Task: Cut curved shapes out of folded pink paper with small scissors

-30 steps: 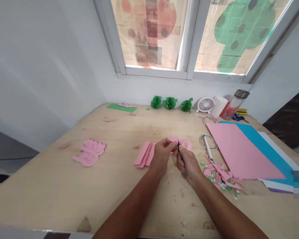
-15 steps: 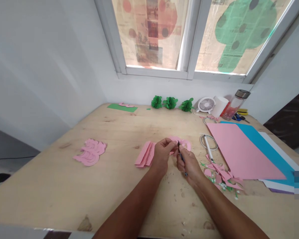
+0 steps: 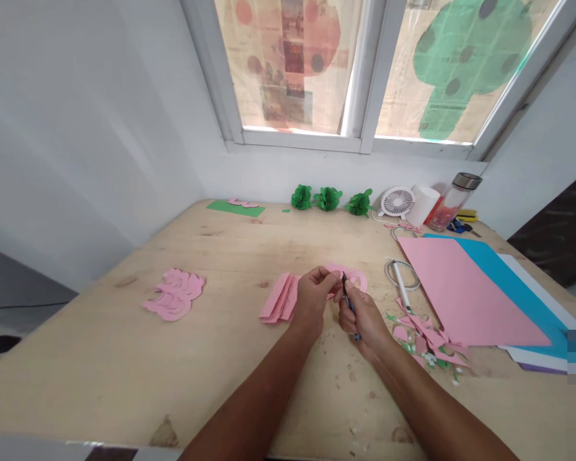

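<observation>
Far left of the wooden tabletop (image 3: 221,358): pile of pink scalloped paper cutouts (image 3: 175,296), loosely overlapped, well apart from the hands. Beyond it, near the wall, a green paper strip (image 3: 233,208) lay with a wavy pink offcut (image 3: 243,203) at its far edge. Next, pleated pink paper (image 3: 276,302), just beside the left hand, partly hidden by it. Left hand (image 3: 312,293): thumb and forefinger pinched at the near edge of a curved pink cutout (image 3: 361,276), which lay mid-table, between and just beyond the hands. Three green layered-paper ornaments (image 3: 327,199) stood in a row behind. Right hand (image 3: 362,315): fingers wrapped around a slim tool (image 3: 350,304), dark tip up against the left fingertips; exact kind could not be told. Rightward, a small white fan (image 3: 397,203) stood at the back; nearer, a white pen (image 3: 401,288) lay across a coiled cord (image 3: 388,273). Pink, green and white paper scraps (image 3: 429,336) were heaped below the pen. A lidded clear bottle (image 3: 455,203) stood behind the pink sheet (image 3: 470,291), which overlapped a blue sheet (image 3: 523,310) at far right
</observation>
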A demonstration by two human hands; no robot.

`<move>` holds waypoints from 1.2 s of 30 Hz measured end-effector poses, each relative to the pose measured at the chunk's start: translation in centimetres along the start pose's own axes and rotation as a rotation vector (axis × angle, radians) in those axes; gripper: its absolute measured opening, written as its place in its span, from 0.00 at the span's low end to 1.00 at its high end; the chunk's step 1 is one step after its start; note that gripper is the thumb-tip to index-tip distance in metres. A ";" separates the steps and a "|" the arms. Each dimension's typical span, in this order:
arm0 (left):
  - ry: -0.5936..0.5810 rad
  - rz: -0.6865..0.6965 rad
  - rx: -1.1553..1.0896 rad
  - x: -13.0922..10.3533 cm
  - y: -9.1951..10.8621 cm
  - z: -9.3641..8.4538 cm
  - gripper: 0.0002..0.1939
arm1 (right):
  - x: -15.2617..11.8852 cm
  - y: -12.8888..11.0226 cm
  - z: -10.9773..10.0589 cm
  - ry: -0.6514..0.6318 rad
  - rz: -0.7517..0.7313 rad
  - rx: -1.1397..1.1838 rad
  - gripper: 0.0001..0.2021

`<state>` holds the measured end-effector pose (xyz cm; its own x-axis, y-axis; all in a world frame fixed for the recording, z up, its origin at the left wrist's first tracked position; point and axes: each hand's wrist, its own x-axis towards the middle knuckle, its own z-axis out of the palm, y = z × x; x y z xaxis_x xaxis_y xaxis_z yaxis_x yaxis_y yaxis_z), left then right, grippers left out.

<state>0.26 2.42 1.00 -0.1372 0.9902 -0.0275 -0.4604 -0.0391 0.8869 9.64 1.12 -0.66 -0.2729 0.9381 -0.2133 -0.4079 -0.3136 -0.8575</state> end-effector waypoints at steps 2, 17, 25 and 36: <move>0.011 -0.002 0.039 0.0 -0.1 0.0 0.12 | 0.1 0.0 -0.1 0.005 0.005 0.000 0.18; 0.010 -0.012 0.100 -0.1 0.2 0.0 0.12 | 0.3 0.2 -0.3 -0.028 0.041 0.096 0.19; -0.006 -0.001 0.033 0.1 0.0 -0.2 0.11 | 0.1 0.0 -0.1 -0.040 0.040 0.061 0.19; -0.001 -0.010 0.050 0.0 0.3 -0.1 0.11 | 0.1 0.1 0.0 -0.012 0.008 0.033 0.18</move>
<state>0.08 2.43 1.19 -0.1325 0.9905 -0.0359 -0.4175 -0.0229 0.9084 9.63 1.18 -0.77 -0.2866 0.9338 -0.2143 -0.4342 -0.3260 -0.8398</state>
